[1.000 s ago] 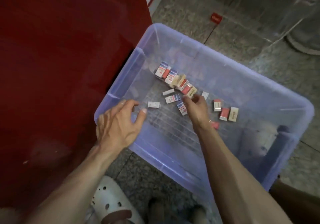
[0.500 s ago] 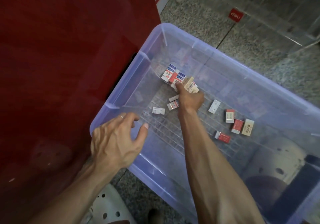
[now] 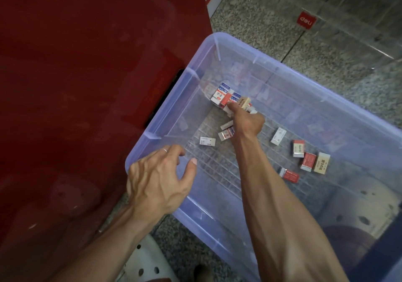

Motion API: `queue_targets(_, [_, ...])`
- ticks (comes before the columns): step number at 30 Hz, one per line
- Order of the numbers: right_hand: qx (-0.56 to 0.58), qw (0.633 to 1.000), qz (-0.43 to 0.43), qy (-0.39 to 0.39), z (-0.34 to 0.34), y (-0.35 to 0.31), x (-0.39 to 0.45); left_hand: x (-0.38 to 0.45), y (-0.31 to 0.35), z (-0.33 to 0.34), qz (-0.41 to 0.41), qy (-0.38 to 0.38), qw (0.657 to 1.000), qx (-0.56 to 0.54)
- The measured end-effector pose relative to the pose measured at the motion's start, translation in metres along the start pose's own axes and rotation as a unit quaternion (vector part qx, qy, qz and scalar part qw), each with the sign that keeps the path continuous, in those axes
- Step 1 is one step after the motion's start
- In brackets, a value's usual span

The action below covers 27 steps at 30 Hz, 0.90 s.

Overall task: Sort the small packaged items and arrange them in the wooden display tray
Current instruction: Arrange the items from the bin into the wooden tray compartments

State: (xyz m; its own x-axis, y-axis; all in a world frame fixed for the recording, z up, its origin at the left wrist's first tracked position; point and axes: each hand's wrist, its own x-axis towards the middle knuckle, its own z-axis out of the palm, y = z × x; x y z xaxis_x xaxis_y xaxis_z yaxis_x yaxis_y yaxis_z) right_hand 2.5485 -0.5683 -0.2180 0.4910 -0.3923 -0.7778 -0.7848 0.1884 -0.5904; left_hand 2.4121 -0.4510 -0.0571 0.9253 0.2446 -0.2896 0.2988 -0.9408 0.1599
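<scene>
The right hand (image 3: 248, 121) reaches deep into the clear bluish plastic bin (image 3: 217, 42) that stands on the speckled floor (image 3: 261, 27). Its grip is closed on the packets at the far left corner of the bin: the fingers curl down into the cluster of small boxes (image 3: 224, 95) (red, white and blue ones, plus a tan one (image 3: 244, 102) just at the knuckles), though exactly which packet it pinches is hidden by the hand itself.

The left hand (image 3: 156, 179) hovers over the bin's near left corner, its grip loose and half open, fingers spread and lightly bent, holding nothing; a ring (image 3: 164, 150) shows on one finger.

More packets lie loose on the bin's ribbed bottom: a white one (image 3: 207, 141) near the left wall, two (image 3: 226, 133) just beside the right wrist, a white one (image 3: 278, 136) towards the middle, and a group of four (image 3: 309, 159) (red, white and tan) nearer the right side.

A red cabinet (image 3: 87, 85) stands against the bin's left wall.
</scene>
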Motion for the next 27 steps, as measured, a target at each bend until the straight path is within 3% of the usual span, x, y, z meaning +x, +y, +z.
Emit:
queue_targets(8, [-0.005,1.000,0.009,-0.004,-0.004,0.000,0.002,0.000,-0.002,0.000,0.003,-0.004,1.000,0.000])
queue_targets(18, [0.076,0.995,-0.015,-0.055,-0.023,0.005,-0.012,0.000,-0.003,0.000,0.014,0.002,1.000,-0.002])
queue_targets(22, [0.135,0.987,-0.004,-0.088,-0.046,0.003,-0.036,0.000,-0.003,-0.001,0.008,-0.002,1.000,0.000])
queue_targets(27, [0.111,0.984,-0.005,-0.140,-0.081,-0.001,-0.087,-0.001,-0.003,-0.004,0.004,-0.011,1.000,0.001])
